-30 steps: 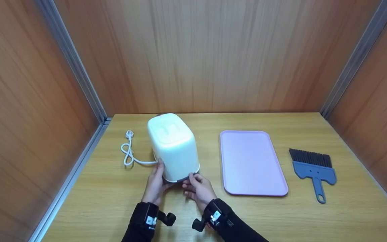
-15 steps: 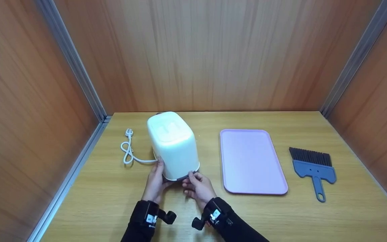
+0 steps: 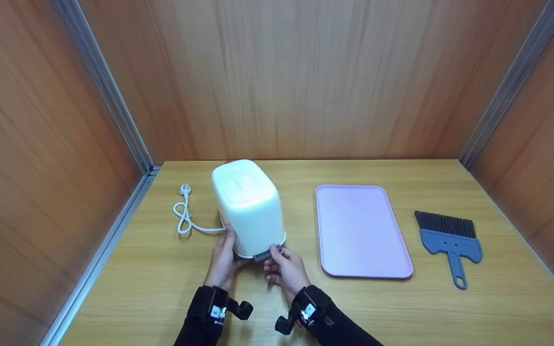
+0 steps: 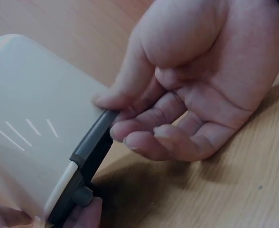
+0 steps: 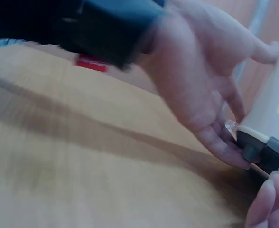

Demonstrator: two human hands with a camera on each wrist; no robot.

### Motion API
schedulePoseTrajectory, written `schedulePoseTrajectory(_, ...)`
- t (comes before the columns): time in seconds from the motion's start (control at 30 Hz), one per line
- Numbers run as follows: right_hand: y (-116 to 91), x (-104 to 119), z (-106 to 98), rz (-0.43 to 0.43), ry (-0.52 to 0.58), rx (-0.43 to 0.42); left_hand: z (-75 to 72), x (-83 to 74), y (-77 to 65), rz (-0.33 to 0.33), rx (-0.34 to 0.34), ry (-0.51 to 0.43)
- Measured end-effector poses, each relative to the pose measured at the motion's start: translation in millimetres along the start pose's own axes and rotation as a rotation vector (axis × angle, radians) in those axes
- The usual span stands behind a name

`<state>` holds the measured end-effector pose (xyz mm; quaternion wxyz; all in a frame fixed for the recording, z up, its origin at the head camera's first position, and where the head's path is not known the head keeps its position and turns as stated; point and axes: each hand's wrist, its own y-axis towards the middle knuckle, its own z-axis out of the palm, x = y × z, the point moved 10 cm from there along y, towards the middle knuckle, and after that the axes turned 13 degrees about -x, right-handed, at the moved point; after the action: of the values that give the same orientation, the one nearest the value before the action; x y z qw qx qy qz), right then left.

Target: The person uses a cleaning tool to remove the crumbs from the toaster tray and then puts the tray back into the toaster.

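Head view: L hand (image 3: 221, 263) grips white appliance (image 3: 247, 206) toward desk's (image 3: 152, 298) left edge, prob. stiff, slippery; R hand (image 3: 288, 270) pinches grey strip (image 3: 262, 255), prob. light, best held by edge.

On the wood-grained tabletop (image 3: 450, 317) lie a white cord (image 3: 205, 229), a lilac tray (image 3: 361, 230) and a blue brush (image 3: 450, 241).

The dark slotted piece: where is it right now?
In the head view, the dark slotted piece sits at the white appliance's near lower edge, between the left hand and the right hand, which pinches it.
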<state>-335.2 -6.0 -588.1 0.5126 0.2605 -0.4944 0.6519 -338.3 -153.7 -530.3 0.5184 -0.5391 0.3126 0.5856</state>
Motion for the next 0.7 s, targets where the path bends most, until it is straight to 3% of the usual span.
schedulePoseTrajectory(0.7, -1.0, 0.5, -1.9, -0.024, -0.024, 0.030, -2.2, 5.3, 5.6, -0.007, -0.021, 0.009)
